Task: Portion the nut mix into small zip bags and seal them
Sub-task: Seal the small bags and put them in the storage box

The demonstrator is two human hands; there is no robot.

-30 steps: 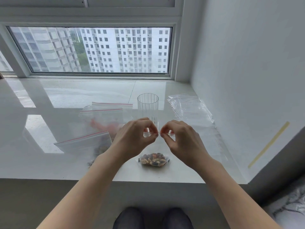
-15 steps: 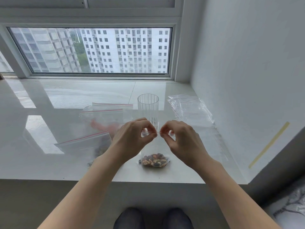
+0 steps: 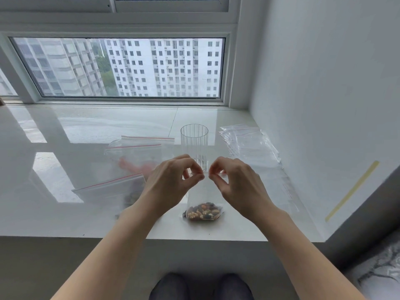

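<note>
A small clear zip bag (image 3: 203, 198) stands upright on the white sill (image 3: 65, 213), with mixed nuts (image 3: 203, 211) heaped in its bottom. My left hand (image 3: 171, 180) pinches the bag's top edge between thumb and forefinger. My right hand (image 3: 236, 182) pinches the same edge just to the right, fingertips nearly meeting the left hand's. A larger zip bag with a red strip (image 3: 108, 187) lies left of my left wrist, dark nuts partly hidden behind my forearm.
An empty ribbed glass (image 3: 194, 144) stands just behind my hands. Two more large zip bags (image 3: 138, 148) lie behind left. A pile of small empty bags (image 3: 251, 144) sits at the right by the wall. The sill's front edge runs below the nuts.
Both hands stay pinched on the bag's top edge. They have barely shifted, and the bag of nuts stands in the same spot.
</note>
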